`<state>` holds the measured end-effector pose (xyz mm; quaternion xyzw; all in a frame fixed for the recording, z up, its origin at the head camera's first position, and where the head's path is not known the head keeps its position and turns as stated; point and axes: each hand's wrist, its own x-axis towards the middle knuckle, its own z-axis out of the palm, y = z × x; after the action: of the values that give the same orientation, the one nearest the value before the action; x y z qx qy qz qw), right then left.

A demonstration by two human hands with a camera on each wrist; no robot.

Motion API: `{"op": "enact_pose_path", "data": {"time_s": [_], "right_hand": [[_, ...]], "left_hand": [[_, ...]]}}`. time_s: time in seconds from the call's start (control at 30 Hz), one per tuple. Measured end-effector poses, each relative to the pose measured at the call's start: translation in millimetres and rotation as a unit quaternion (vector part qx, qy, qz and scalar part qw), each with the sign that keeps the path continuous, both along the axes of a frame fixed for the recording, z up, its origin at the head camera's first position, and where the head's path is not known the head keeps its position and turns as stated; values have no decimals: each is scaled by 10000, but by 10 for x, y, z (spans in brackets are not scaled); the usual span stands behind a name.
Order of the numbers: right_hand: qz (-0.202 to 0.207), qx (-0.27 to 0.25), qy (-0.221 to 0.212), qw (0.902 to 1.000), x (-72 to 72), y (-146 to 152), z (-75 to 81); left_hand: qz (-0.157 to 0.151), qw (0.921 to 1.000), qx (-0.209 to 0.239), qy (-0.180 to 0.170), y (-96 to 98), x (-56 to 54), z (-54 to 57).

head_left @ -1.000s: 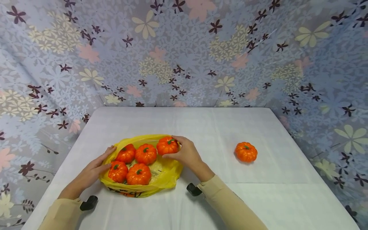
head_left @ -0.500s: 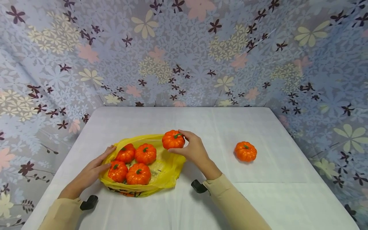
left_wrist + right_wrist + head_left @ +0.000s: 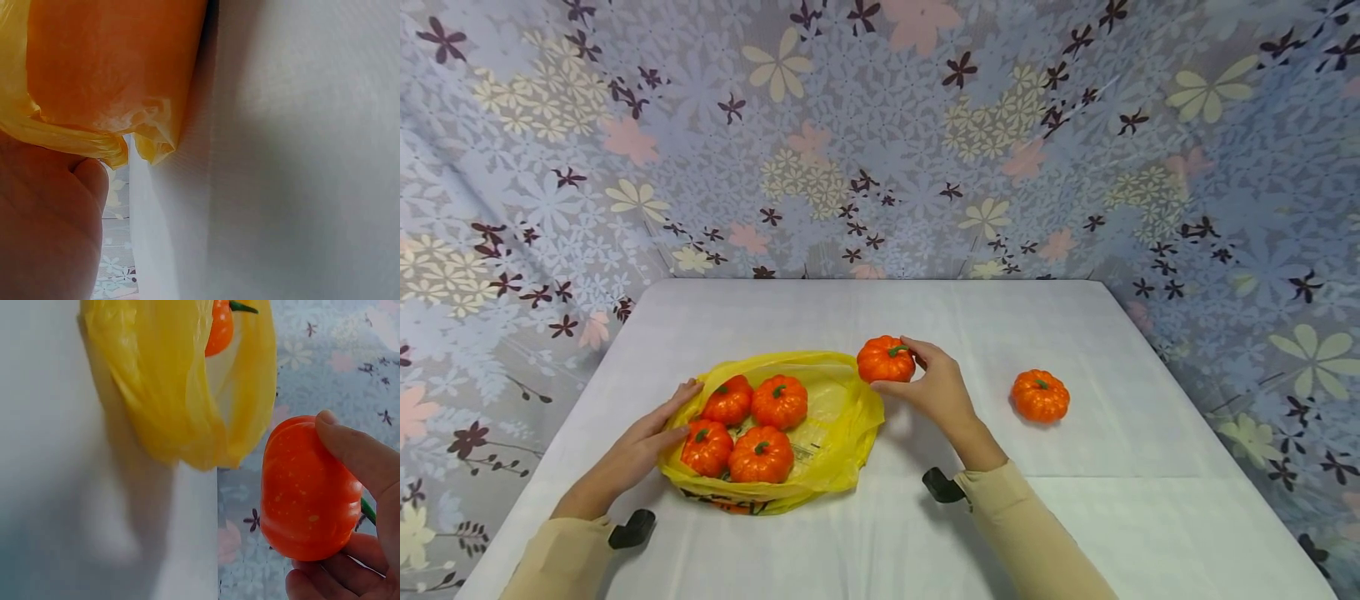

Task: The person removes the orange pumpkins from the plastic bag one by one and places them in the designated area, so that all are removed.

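Observation:
My right hand [image 3: 942,390] pinches a small orange pumpkin [image 3: 884,360] between thumb and fingers, above the right rim of a yellow plastic bag [image 3: 842,433]. In the right wrist view this pumpkin [image 3: 309,490] is in the air, apart from the bag, its green stem turned toward the palm. Inside the bag several more pumpkins [image 3: 762,454] sit grouped on the left side. My left hand [image 3: 632,454] rests against the bag's left edge with its fingers extended. In the left wrist view the bag [image 3: 112,69] hides most of those fingers.
Another orange pumpkin [image 3: 1041,396] stands alone on the right part of the white-covered table [image 3: 1112,517]. A floral cloth [image 3: 880,150] hangs behind the table and along both sides.
My right hand has lifted the pumpkin out of the bag and carried it up and right, past the rim. The left hand and the other pumpkins stay in place.

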<state>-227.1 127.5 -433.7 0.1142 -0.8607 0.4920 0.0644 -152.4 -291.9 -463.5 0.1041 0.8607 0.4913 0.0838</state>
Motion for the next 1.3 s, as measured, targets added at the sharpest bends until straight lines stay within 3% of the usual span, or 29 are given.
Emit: {"op": "enact_pose_path", "data": {"time_s": [0.67, 1.3], "right_hand": [[-646, 238, -395, 9968, 6, 550, -247], [-1197, 535, -886, 9874, 38, 931, -291]], "left_hand": [[21, 9999, 94, -30, 7, 16, 1], [1, 10000, 43, -74, 10, 21, 31]]}}
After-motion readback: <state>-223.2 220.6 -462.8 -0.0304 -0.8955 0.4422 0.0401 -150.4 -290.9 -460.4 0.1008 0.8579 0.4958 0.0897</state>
